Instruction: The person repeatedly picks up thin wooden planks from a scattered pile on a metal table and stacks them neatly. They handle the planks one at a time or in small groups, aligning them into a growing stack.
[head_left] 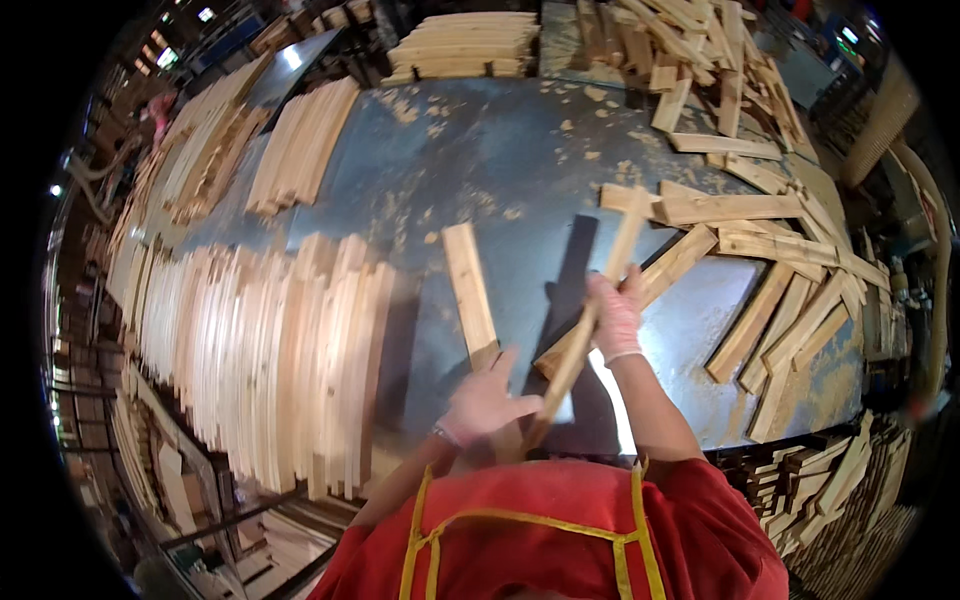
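My right hand (617,312), in a pale glove with pink on it, is closed around a narrow wooden strip (570,365). The strip stands tilted over the table, its upper end leaning away to the right and its lower end near my body. My left hand (488,402), also gloved, has its fingers stretched and its thumb apart. It lies over the near end of a short wooden board (467,285); whether it presses on the board I cannot tell. Another board (680,262) slants behind my right hand.
Left of my hands, many pale strips stand side by side in a long row (270,350). Further stacks (305,145) lie beyond. A loose heap of boards (740,210) covers the right side of the dark, sawdust-strewn metal table (400,150). A ribbed hose (880,120) hangs at far right.
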